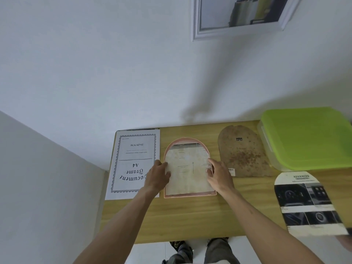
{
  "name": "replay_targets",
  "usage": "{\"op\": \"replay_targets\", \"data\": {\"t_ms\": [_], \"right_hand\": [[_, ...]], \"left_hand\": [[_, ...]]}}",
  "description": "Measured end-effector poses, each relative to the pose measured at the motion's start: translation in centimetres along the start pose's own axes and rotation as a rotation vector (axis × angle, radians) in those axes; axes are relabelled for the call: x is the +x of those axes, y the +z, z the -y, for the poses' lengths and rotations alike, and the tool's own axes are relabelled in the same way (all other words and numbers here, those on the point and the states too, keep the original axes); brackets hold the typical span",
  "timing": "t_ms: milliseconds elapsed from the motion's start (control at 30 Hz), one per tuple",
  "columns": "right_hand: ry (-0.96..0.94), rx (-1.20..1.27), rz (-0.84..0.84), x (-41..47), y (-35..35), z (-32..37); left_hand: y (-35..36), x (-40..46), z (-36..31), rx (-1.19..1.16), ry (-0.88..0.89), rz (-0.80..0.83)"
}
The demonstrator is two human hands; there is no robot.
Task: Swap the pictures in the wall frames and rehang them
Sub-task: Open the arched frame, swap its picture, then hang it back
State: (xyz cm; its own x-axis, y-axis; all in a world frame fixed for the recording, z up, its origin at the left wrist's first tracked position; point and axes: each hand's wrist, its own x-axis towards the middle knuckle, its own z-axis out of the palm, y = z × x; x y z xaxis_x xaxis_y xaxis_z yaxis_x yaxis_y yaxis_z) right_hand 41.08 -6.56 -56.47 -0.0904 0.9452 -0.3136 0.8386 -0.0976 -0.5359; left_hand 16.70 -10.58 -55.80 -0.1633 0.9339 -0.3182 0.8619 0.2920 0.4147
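Note:
An arch-shaped pink frame point(183, 140) lies face down on the wooden table point(190, 216). A pale arch-cut sheet point(187, 172) lies in its opening. My left hand point(158, 176) touches the sheet's left edge with its fingertips. My right hand point(219, 174) presses its fingertips on the sheet's right edge. A brown arch-shaped backing board point(242, 151) rests to the right of the frame. An arch-cut printed picture marked "ADVANCED" point(308, 202) lies at the table's right front. A white "Document Frame A4" sheet point(133, 164) lies at the left. A white rectangular frame point(242, 16) hangs on the wall above.
A plastic box with a green lid point(308, 138) stands at the table's back right. White walls close in behind and to the left. My legs and shoes point(200, 250) show below the table's front edge.

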Motion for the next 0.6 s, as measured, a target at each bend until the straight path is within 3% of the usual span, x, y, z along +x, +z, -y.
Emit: {"op": "replay_targets", "data": {"t_ms": [133,233,467,600], "right_hand": [[0.041,-0.009,-0.066,-0.1,-1.8,-1.8],[0.122,-0.049,-0.144,0.2,-4.3,-3.8],[0.339,-0.160,-0.131,0.8,-9.5,-10.5],[0.328,-0.182,-0.064,0.8,-10.1,-12.6]], "left_hand": [[0.0,0.2,-1.5,0.028,0.040,-0.194],[0.5,1.0,-4.6,-0.006,0.112,-0.231],[4.2,1.7,-15.7,-0.147,0.150,-0.065],[7.1,2.0,-20.7,-0.230,-0.047,0.091]]}}
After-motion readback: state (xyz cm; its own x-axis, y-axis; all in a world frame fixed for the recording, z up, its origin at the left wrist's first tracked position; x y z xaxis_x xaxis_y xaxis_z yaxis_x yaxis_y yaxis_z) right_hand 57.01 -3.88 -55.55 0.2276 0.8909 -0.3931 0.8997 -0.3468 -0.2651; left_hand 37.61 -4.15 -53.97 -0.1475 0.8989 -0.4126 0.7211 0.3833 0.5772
